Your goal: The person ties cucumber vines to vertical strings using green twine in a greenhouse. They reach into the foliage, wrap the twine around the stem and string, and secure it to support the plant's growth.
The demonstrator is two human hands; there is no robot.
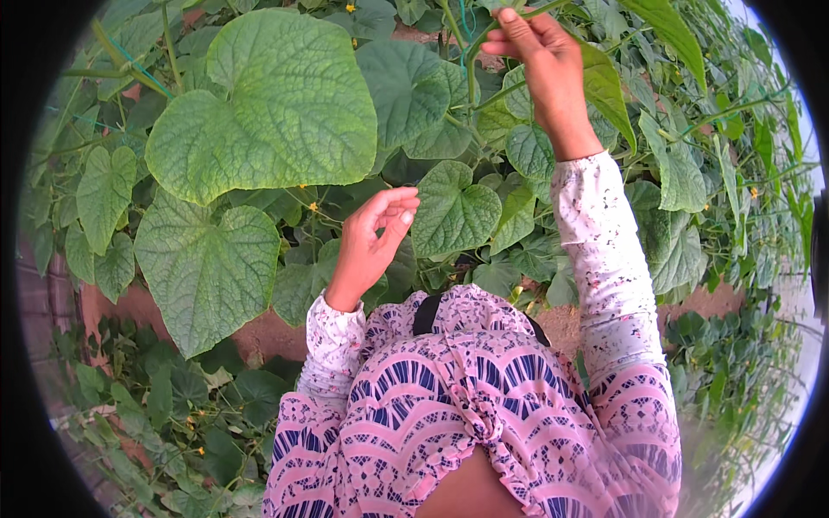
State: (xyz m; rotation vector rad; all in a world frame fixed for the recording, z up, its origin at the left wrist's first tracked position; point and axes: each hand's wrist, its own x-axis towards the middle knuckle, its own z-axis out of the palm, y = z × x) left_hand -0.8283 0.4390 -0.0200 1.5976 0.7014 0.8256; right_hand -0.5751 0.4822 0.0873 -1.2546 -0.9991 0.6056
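Observation:
Raised at the top, my right hand (547, 65) has its fingers curled around a green plant stem (478, 52), with the fingertips near the upper edge of the view. A teal string (464, 39) runs beside this stem, just left of the fingers. My left hand (377, 241) is lower, in front of the foliage, with thumb and fingers bent towards each other and a small gap between them; no object shows in it. A heart-shaped leaf (456, 210) is just right of its fingertips. One large, broad leaf (265, 110) spreads to the upper left of that hand.
Dense vines with small yellow flowers (313, 206) surround both hands. Another large leaf (208, 272) hangs at the left. Bare brown soil (272, 335) shows between the plant rows. More strings and stems cross at the upper left, and lower plants (188, 388) grow at the bottom left.

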